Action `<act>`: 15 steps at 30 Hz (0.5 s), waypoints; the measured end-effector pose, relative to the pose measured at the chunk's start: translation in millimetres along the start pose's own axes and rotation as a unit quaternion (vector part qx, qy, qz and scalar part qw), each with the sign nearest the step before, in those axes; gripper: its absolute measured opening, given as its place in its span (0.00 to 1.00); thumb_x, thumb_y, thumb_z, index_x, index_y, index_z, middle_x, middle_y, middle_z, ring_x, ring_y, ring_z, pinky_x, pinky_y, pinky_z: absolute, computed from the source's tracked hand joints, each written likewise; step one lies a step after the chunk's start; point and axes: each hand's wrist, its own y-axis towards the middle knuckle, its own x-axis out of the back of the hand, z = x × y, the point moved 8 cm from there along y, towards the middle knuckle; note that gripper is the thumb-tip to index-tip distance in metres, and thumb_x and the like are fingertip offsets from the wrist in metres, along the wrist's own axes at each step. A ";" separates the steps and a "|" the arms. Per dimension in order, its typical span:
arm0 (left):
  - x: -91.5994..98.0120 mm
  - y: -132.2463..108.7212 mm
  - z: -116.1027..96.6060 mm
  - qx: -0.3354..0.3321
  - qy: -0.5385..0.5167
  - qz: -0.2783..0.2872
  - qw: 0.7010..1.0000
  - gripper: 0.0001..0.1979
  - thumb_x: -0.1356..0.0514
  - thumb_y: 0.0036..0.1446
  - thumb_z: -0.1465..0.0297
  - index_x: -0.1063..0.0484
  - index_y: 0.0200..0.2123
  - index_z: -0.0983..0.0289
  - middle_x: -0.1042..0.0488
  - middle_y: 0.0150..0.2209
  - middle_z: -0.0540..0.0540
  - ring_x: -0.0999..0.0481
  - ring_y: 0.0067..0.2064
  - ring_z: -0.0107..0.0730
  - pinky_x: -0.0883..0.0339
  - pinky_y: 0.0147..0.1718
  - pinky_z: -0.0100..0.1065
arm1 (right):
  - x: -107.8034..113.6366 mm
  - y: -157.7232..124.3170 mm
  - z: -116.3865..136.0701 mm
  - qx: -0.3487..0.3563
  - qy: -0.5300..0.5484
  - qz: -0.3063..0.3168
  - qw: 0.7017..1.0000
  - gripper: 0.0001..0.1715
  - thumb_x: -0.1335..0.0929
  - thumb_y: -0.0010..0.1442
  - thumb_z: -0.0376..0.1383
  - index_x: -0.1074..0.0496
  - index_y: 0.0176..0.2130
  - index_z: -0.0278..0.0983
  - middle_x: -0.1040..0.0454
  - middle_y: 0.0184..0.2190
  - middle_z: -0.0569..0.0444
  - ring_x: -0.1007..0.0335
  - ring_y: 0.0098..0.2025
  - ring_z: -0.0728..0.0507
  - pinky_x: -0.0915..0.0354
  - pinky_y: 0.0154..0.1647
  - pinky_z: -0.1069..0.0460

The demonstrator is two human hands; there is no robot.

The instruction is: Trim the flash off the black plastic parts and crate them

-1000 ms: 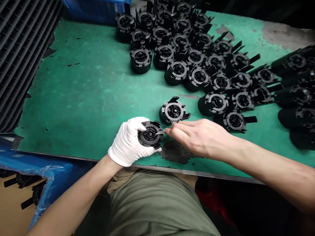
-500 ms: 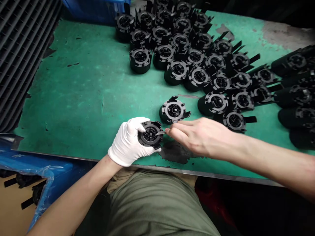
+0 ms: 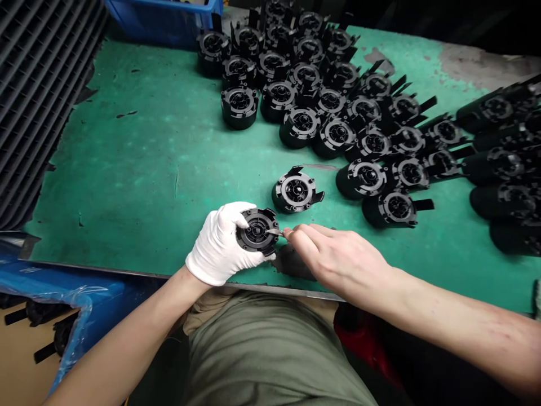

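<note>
My left hand (image 3: 222, 242), in a white glove, is wrapped round the left side of a round black plastic housing (image 3: 256, 239), its ringed face turned up. My bare right hand (image 3: 338, 251) grips a small tool with a pointed metal blade (image 3: 275, 232), perhaps a deburring knife; its handle is hidden in the fingers. The blade's tip lies over the housing's face, right of the centre. Just beyond my hands a similar black housing (image 3: 297, 190) with upright tabs stands on the green table.
Several rows of black housings (image 3: 338, 135) stand on the green table mat (image 3: 139, 158) at the back and right. A blue crate (image 3: 164, 22) is at the back left, black ribbed trays (image 3: 38, 101) at the left. Below the left edge is a plastic-lined blue box (image 3: 84, 299).
My right hand and forearm have shifted lower, tilting the blade slightly. The left hand keeps its hold on the housing. The view has turned a little.
</note>
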 end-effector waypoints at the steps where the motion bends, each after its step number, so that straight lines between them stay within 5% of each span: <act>1: 0.0 -0.1 0.0 -0.003 -0.005 0.000 1.000 0.39 0.21 0.43 0.47 0.39 0.47 0.56 0.21 0.55 0.63 0.18 0.55 0.50 0.23 0.52 0.49 | 0.2 0.2 -0.9 0.010 -0.002 -0.007 1.000 0.10 0.39 0.72 0.25 0.35 0.39 0.37 0.31 0.30 0.56 0.34 0.30 0.46 0.47 0.27 0.49; 10: -0.9 -1.7 0.4 -0.029 -0.032 -0.001 0.999 0.41 0.21 0.43 0.48 0.40 0.50 0.56 0.23 0.57 0.64 0.19 0.57 0.48 0.23 0.55 0.49 | -5.2 11.3 -26.5 0.139 0.021 -0.005 0.990 0.10 0.39 0.72 0.26 0.34 0.39 0.37 0.32 0.30 0.57 0.39 0.29 0.46 0.53 0.25 0.48; 15: -0.4 -1.9 0.1 -0.019 -0.018 -0.009 1.000 0.40 0.21 0.43 0.48 0.40 0.48 0.56 0.22 0.56 0.64 0.18 0.57 0.50 0.23 0.54 0.49 | 5.5 7.5 -6.1 0.041 -0.001 0.009 0.999 0.10 0.39 0.70 0.25 0.36 0.39 0.38 0.33 0.30 0.55 0.38 0.29 0.45 0.54 0.25 0.47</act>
